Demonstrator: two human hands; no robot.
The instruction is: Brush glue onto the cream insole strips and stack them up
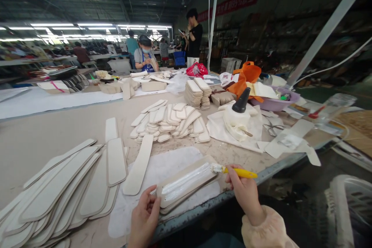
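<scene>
My right hand (243, 192) is closed on a yellow-handled brush (236, 171) whose white bristles touch the far end of a long beige strip (186, 184). The strip lies on a small stack at the table's near edge and carries a wet white glue streak. My left hand (144, 219) rests at the near end of that stack, fingers curled against it. A white sheet (162, 170) lies under the stack.
Rows of long beige strips (66, 190) are spread at the left. Piles of shorter pieces (170, 122) sit in the middle. A glue pot with a black cap (240, 116), scissors (273, 128) and an orange bag (247, 75) stand at the right. People work further back.
</scene>
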